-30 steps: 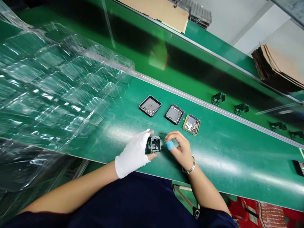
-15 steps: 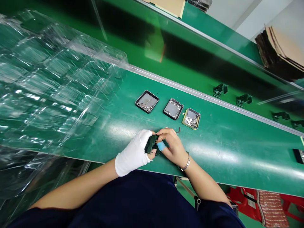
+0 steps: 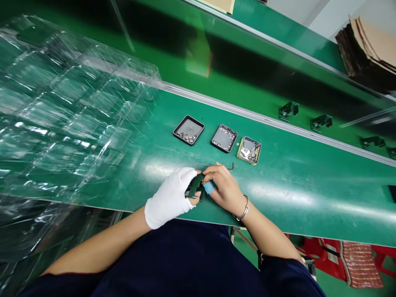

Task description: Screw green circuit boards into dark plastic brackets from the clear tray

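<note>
My left hand (image 3: pixel 171 196), in a white fingerless glove, is closed around a small dark green part (image 3: pixel 194 187) just above the front of the bench. At the right side of that part, my right hand (image 3: pixel 227 192) has its thumb and fingertips pinched together, with blue tape around one digit. Whatever sits between those fingertips is too small to make out. Behind the right hand lies a hex key (image 3: pixel 233 166), partly hidden by the fingers. Farther back are three shallow trays: a left tray (image 3: pixel 191 123), a middle tray (image 3: pixel 223 138) and a yellow-edged tray (image 3: pixel 239 153), all with small metal pieces.
Clear plastic blister trays (image 3: pixel 71 88) cover the left of the green bench (image 3: pixel 297 181). Beyond a metal rail (image 3: pixel 216 106) stand several dark green parts (image 3: pixel 288 110). Cardboard (image 3: pixel 368 49) is stacked at upper right. A red chair (image 3: pixel 328 258) is below the bench.
The view has shifted slightly. My hands stay together on the green part, which looks slightly turned. More of the hex key shows behind my right hand.
</note>
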`<action>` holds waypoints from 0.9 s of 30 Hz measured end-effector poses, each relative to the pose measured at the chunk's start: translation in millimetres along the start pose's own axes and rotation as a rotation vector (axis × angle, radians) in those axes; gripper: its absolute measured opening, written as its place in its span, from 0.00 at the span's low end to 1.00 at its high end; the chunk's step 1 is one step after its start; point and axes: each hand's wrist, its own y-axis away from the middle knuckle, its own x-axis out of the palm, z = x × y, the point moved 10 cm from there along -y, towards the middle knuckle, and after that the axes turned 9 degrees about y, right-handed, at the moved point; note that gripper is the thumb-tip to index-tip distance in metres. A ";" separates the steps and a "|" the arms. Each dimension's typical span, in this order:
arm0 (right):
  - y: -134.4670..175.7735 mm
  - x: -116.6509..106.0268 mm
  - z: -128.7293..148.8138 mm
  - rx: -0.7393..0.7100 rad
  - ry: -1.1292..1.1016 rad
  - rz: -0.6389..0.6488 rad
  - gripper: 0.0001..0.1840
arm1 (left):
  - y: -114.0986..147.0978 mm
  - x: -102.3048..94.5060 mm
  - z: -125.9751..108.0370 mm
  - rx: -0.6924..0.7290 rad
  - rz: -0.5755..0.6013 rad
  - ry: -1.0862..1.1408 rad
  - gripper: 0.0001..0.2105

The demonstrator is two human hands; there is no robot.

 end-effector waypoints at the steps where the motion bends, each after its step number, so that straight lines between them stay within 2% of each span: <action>1: 0.1 0.1 0.3 -0.004 -0.005 0.002 0.07 | 0.7 0.1 2.9 -0.025 -0.003 0.026 0.16; 6: 0.8 -0.5 0.5 -0.009 -0.005 0.000 0.07 | 2.5 -0.3 10.0 -0.099 -0.015 0.086 0.17; 11: 0.6 -0.4 -4.3 0.043 -0.042 -0.021 0.04 | 1.9 1.4 1.7 -0.023 -0.005 0.030 0.15; 16: 1.4 0.9 -10.5 0.106 -0.086 -0.039 0.03 | 5.0 -1.4 -10.2 0.097 -0.092 -0.100 0.17; 22: -0.9 0.7 -14.7 0.137 -0.104 -0.061 0.05 | 0.2 4.6 1.6 -0.041 0.043 0.089 0.16; 27: 0.2 -9.1 -12.4 0.157 -0.154 -0.169 0.05 | -7.1 -1.5 -3.4 0.002 -0.037 0.079 0.15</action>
